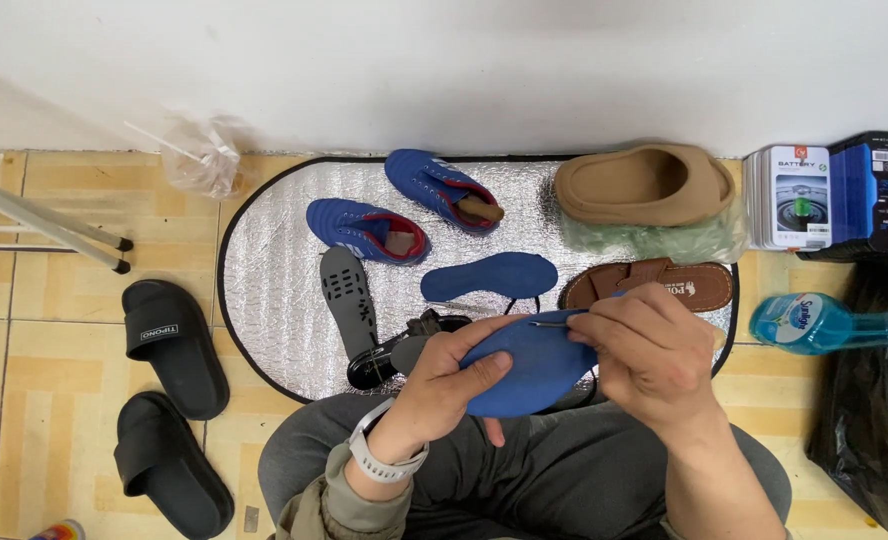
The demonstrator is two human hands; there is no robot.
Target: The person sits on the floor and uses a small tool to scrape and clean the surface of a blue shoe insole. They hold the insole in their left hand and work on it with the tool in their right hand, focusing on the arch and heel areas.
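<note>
Seen from above, the left hand (454,375) wraps closed around a blue insole (524,372) held over the lap. The right hand (649,350) pinches a thin metal tool (549,323), its tip touching the insole's top edge.

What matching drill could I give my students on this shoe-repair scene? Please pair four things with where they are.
Things:
1. blue insole
2. black slides
3. tan clog
4. blue bottle

Places:
A. lying at the right, beside a black bag
B. on the tiles at the left
C. held in the left hand
D. top right of the silver mat

Pairs: 1-C, 2-B, 3-D, 4-A
</note>
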